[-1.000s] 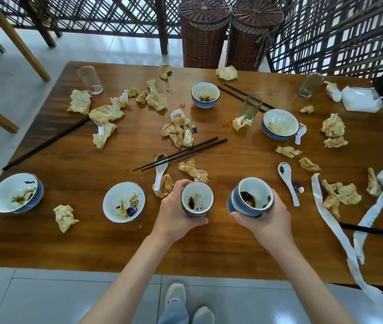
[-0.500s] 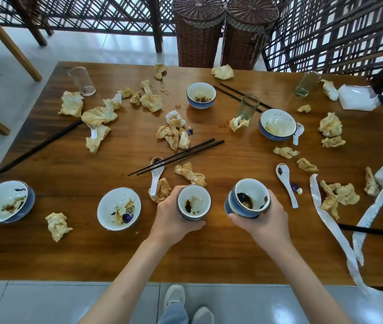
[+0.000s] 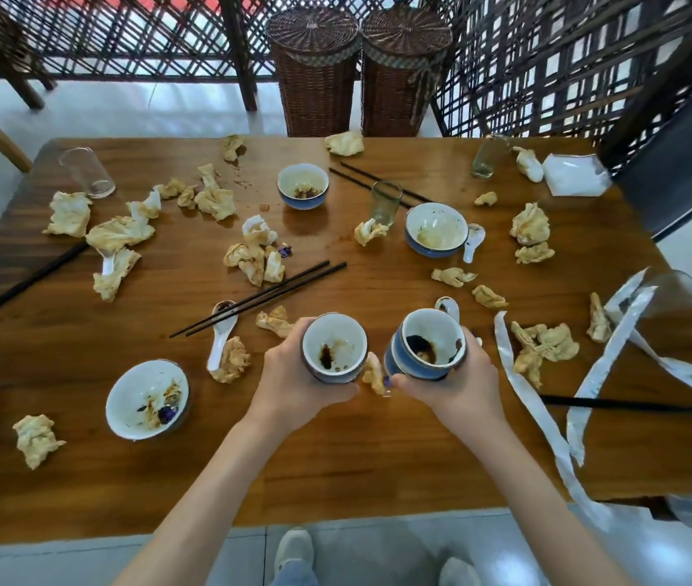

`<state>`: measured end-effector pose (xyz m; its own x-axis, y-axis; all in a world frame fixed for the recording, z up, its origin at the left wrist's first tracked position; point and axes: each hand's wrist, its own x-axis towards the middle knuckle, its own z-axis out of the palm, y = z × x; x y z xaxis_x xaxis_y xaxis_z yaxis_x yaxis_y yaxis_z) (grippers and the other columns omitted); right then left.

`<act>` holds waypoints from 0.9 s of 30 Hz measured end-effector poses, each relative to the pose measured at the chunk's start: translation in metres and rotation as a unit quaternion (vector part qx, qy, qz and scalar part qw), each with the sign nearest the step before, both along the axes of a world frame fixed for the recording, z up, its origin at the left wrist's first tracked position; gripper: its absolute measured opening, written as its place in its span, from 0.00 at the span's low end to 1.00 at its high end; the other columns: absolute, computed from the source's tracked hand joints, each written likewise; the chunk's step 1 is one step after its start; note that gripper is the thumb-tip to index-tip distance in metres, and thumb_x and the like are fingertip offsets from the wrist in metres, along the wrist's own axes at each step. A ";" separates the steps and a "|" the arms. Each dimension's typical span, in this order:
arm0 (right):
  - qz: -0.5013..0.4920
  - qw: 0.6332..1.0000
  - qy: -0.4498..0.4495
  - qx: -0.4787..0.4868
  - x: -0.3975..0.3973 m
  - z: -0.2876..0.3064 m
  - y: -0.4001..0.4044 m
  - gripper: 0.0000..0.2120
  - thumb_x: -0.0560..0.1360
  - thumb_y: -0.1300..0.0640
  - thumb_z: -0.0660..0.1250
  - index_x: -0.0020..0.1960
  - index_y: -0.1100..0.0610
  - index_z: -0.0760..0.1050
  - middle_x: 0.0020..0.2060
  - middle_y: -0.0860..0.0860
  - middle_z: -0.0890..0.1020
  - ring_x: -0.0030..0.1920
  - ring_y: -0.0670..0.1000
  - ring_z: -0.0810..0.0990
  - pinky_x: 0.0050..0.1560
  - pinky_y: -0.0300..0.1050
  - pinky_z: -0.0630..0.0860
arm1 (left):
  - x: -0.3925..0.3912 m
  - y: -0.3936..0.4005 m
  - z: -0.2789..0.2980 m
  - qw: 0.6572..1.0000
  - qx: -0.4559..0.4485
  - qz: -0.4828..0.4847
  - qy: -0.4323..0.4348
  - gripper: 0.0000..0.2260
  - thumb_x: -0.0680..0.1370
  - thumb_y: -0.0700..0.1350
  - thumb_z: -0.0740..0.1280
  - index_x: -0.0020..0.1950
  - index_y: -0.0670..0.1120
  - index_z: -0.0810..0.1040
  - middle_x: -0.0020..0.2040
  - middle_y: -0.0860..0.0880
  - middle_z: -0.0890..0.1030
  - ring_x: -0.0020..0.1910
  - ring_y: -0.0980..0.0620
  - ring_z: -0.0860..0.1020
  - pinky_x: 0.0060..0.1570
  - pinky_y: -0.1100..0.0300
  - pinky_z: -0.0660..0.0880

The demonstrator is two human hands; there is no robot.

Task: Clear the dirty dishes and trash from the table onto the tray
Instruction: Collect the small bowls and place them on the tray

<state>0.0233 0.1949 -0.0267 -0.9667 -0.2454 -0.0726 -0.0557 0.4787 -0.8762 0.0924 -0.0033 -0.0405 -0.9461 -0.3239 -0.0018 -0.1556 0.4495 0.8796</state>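
Since half a second ago we have drawn the two bowls closer together above the worktop's (image 3: pixel 336 471) near edge. Our left hand (image 3: pixel 293 382) wraps its grip round the left bowl (image 3: pixel 334 346); our right hand (image 3: pixel 458 380) wraps the blue bowl (image 3: pixel 426 344), a crumpled napkin (image 3: pixel 373 372) between them. No tray is in view. Beyond the left bowl lie chopsticks (image 3: pixel 257 299), farther bowls, more napkins: most clearing remains, we judge.

left bowl (image 3: pixel 334 347) | right bowl (image 3: pixel 429 344) | both lifted, drawn nearer; right now tilted leftward
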 end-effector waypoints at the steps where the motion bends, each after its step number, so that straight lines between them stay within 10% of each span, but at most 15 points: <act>1: 0.003 1.000 -0.001 0.003 -0.004 0.001 0.007 0.33 0.54 0.53 0.82 0.54 0.43 0.70 0.44 0.36 0.77 0.48 0.27 0.73 0.40 0.19 0.68 | -0.003 0.008 0.001 1.000 0.000 0.002 0.000 0.35 0.54 0.46 0.82 0.53 0.65 0.69 0.48 0.72 0.75 0.50 0.72 0.73 0.40 0.80 0.68; 27: 0.001 0.999 0.035 -0.007 -0.090 0.016 0.311 0.33 0.57 0.54 0.82 0.58 0.51 0.72 0.49 0.41 0.79 0.50 0.34 0.76 0.45 0.24 0.70 | -0.093 0.280 0.013 1.000 -0.018 -0.003 0.008 0.33 0.55 0.49 0.81 0.56 0.59 0.71 0.47 0.73 0.75 0.50 0.73 0.72 0.38 0.83 0.65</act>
